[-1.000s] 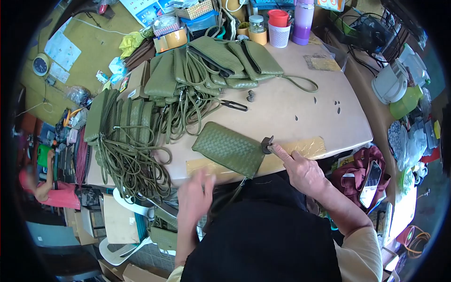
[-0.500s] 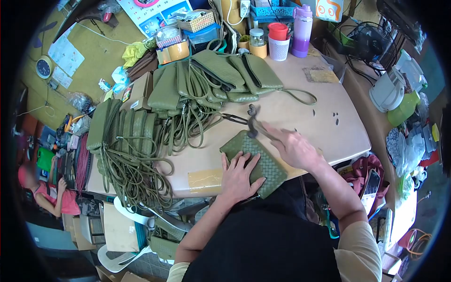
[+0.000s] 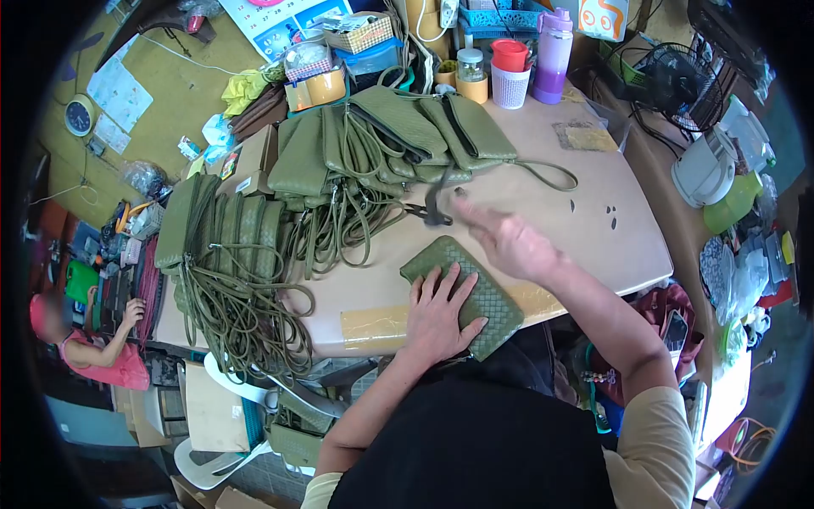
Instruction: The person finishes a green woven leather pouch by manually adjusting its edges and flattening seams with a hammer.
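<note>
Spread left hand touches woven pouch; right hand grips, probably, a hammer.

An olive-green pouch lies flat and aslant beneath the spread left fingers. I can make out its basket-weave face to their right, with a bluish sheen, and its far corner pokes out just beyond their tips. The near end reaches past the edge of the tabletop. In the right fingers there's a dark hammer-like tool, its blurred head just past the fingertips.
</note>
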The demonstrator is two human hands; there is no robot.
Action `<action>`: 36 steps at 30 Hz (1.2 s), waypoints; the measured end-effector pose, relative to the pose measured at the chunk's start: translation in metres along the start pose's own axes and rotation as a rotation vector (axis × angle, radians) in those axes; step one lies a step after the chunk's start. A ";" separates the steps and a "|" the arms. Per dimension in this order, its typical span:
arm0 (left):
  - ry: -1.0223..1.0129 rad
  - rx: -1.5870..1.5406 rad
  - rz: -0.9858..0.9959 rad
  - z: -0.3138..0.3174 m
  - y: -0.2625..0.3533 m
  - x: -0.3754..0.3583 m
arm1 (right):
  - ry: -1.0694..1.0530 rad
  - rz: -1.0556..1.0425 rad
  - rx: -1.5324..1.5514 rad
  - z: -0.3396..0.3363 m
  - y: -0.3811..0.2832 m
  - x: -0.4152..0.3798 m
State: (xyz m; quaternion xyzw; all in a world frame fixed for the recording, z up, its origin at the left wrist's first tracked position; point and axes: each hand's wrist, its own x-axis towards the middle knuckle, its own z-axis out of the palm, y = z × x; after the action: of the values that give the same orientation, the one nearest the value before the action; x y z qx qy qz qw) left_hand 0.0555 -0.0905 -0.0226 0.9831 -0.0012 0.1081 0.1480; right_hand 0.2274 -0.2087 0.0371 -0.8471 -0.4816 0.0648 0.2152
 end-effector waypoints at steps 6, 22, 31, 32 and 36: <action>0.037 0.031 -0.022 0.009 0.004 -0.002 | -0.263 0.079 -0.235 -0.031 -0.006 -0.002; 0.083 0.007 -0.165 0.015 0.017 0.008 | -0.183 0.111 -0.365 -0.030 -0.010 -0.047; 0.093 0.076 -0.180 0.016 0.014 0.025 | -0.086 0.125 -0.308 -0.029 -0.002 -0.078; 0.087 0.076 -0.173 0.012 0.009 0.025 | -0.060 0.067 -0.299 -0.039 0.003 -0.079; 0.019 -0.039 -0.160 0.002 -0.015 0.038 | 0.220 0.120 -0.249 -0.018 -0.005 -0.090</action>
State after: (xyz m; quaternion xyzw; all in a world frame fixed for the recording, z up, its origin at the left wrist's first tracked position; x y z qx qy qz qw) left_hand 0.0937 -0.0754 -0.0210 0.9759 0.0768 0.1050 0.1752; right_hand 0.1820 -0.2878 0.0471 -0.8963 -0.4082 -0.0755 0.1559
